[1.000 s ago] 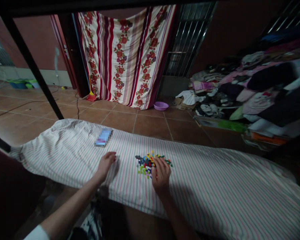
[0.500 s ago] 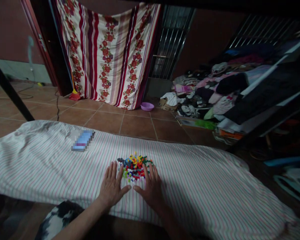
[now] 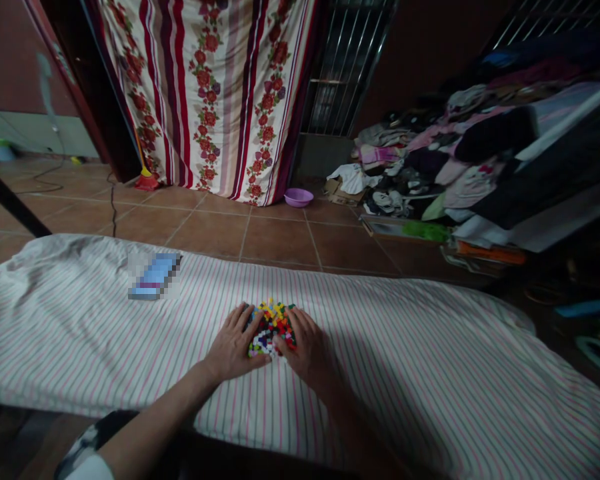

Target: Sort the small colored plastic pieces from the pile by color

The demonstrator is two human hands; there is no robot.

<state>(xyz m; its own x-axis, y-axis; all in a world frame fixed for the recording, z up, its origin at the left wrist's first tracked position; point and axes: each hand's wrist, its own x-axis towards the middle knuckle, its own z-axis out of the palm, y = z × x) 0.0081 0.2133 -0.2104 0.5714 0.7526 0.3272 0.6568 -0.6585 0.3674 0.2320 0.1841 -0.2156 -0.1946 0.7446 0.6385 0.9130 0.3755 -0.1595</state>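
Observation:
A pile of small, many-coloured plastic pieces (image 3: 272,328) lies on the striped cloth (image 3: 410,347); they look like tiny building bricks, too small to tell for certain. My left hand (image 3: 235,343) rests against the pile's left side, palm down, with its fingers spread over the edge pieces. On the right side my right hand (image 3: 307,347) lies over the pieces in the same way, fingers stretched out and thumb on the near part. Neither hand grips a piece that I can see. Some pieces are hidden under the fingers.
A blurred-out phone-like device (image 3: 155,275) lies on the cloth at left. Beyond the cloth are floor tiles, a purple basin (image 3: 299,197), a red broom (image 3: 147,179), a hanging floral curtain (image 3: 210,100) and a heap of clothes (image 3: 420,153) at right.
Both hands have moved inward and slightly away from me, covering more of the pile's sides. The pieces are now gathered closer together. The camera view has shifted a little.

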